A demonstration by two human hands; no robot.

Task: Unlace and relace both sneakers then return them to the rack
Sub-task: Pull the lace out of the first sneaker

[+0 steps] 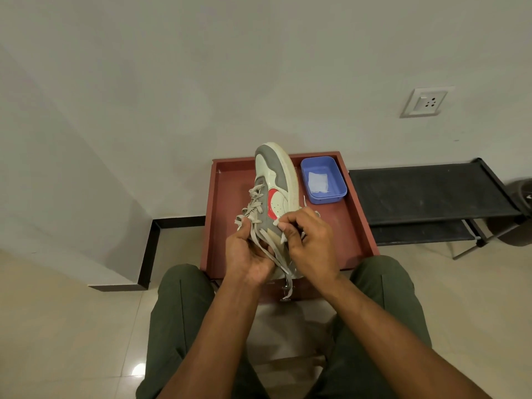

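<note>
Currently mid-lacing, one sneaker (273,185) in view, centre of frame, held toe-up over the red tray (227,197). Left to right: left hand (249,254) cups the tongue side from below, fingers curled round the shoe with lace (253,208) strands running across the palm. Right hand (309,243) pinches a lace end between thumb and fingertips at the upper eyelets, other fingers curled in. Blue tub (324,180) sits right of the toe; black rack (426,191) further right, no shoes visible on it.

Handling, my read: shoe is light and fairly stiff, grip the heel or midfoot; flat laces are limp and snag easily, so feed by the tips.

Look: cream and grey panels, red side logo, off-white sole, beige flat laces criss-crossed but loose, one tail hanging below the heel. Second sneaker not visible.
</note>
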